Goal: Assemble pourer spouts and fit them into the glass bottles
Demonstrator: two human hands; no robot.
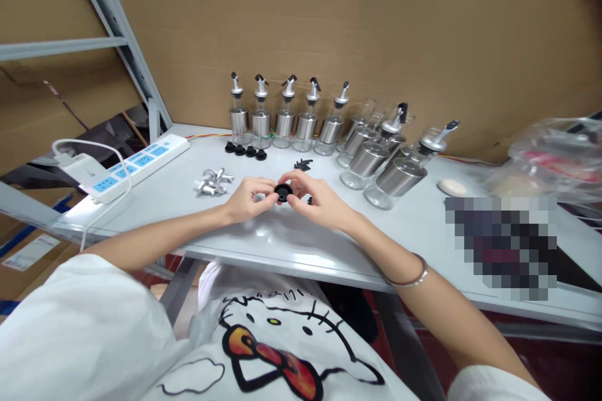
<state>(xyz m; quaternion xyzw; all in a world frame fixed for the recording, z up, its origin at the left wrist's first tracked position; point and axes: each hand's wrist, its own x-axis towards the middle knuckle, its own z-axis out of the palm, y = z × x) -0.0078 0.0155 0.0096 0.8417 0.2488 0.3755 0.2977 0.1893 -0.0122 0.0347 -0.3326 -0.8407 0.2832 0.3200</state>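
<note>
Between my two hands is a round black stopper (283,193) with a hole in its middle, raised over the table's front half. My left hand (253,199) pinches its left side with thumb and finger. Thumb and fingers of my right hand (316,198) close on its right side. Several matching black stoppers (250,151) stand in a row behind, to the left. Silver pour spouts (214,182) lie in a heap left of my left hand. Small black flip pieces (303,165) rest just behind my right hand.
Several glass bottles with steel sleeves (285,122) line the back, most topped with spouts; more bottles (397,178) crowd the right. A white power strip (136,166) with a cable lies left. A pale oval object (452,187) and plastic bags (555,160) sit far right.
</note>
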